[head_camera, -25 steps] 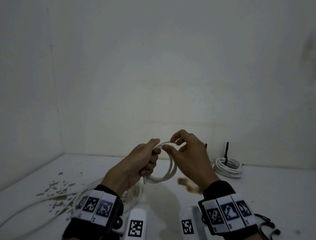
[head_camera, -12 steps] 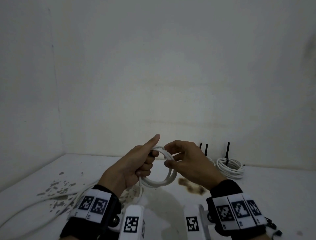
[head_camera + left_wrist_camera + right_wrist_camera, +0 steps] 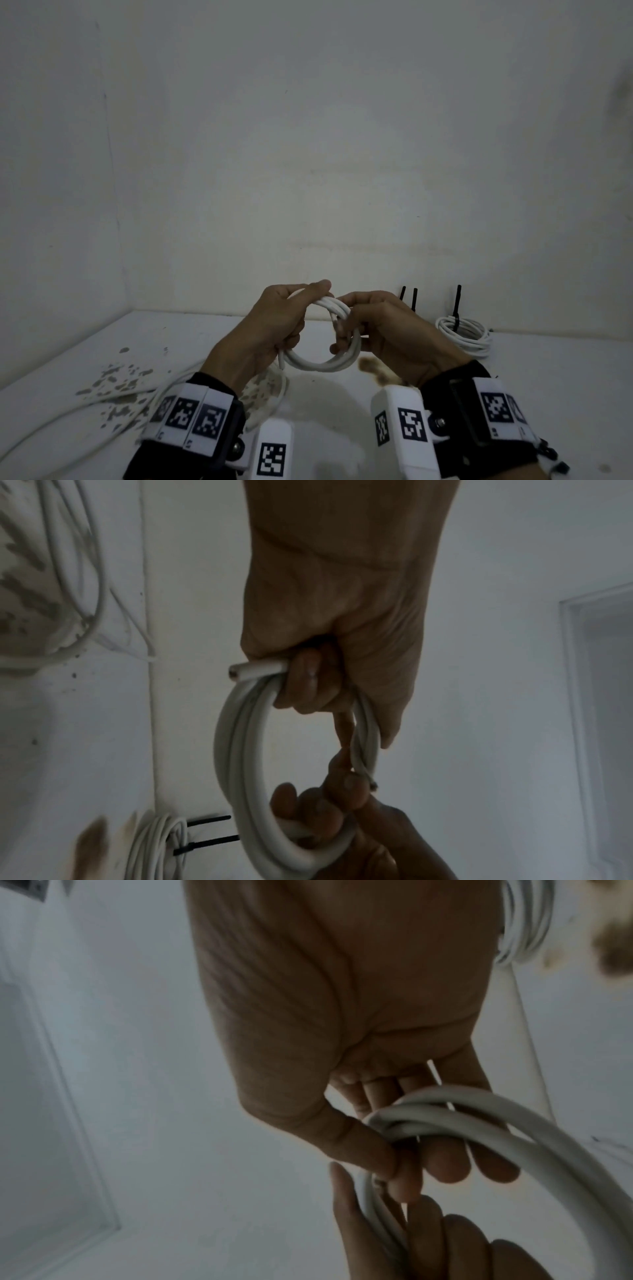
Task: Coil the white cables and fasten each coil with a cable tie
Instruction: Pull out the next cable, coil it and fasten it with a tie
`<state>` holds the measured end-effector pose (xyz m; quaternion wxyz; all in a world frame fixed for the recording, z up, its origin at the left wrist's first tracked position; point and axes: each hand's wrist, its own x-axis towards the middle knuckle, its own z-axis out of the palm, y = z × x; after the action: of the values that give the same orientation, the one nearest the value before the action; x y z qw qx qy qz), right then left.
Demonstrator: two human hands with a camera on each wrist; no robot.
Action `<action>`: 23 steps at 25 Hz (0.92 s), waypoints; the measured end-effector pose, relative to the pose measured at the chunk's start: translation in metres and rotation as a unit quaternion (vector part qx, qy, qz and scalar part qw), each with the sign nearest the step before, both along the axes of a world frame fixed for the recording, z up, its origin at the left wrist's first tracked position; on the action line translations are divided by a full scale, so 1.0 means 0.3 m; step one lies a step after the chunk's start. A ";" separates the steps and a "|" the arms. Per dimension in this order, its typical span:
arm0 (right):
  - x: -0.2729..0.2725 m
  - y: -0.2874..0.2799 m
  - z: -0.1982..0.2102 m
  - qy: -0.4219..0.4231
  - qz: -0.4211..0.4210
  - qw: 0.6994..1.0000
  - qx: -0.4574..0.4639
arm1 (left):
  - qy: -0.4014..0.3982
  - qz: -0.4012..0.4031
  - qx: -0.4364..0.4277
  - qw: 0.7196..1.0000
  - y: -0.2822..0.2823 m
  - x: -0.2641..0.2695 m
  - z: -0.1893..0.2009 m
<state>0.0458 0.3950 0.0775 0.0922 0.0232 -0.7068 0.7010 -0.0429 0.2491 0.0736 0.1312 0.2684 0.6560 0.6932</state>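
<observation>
Both hands hold one small coil [image 3: 322, 356] of white cable in the air above the bench [image 3: 513, 394], likely so the loops stay stacked until a tie goes on. The left hand [image 3: 270, 329] grips the coil's left side in a fist, with one cut end [image 3: 255, 670] poking out below the fingers. The right hand [image 3: 387, 332] pinches the opposite side, thumb and fingers curled round the strands near the other end [image 3: 371, 784], which keeps it from springing free.

Two tied coils [image 3: 464, 334] lie by the wall, black ties [image 3: 457, 303] sticking up. Loose cable [image 3: 102, 407] trails at the left.

Compared with half a second ago, the left thumb now lies down over the strands and the right hand has closed further round the coil.
</observation>
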 end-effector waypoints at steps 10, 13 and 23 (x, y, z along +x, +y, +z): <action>-0.009 -0.014 -0.013 -0.021 0.000 0.997 0.076 | 0.105 0.096 -0.080 0.987 0.019 -0.007 -0.012; -0.010 -0.016 -0.020 -0.025 -0.026 0.989 0.143 | 0.189 0.152 -0.136 0.961 0.031 -0.010 -0.020; 0.019 0.005 0.001 0.065 -0.150 0.940 0.299 | 0.169 -0.002 -0.043 0.985 -0.045 -0.061 -0.026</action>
<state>0.0516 0.3964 0.0777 0.2308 -0.0104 -0.8716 0.4324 -0.0613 0.2355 0.0658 0.0307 0.3773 0.6971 0.6089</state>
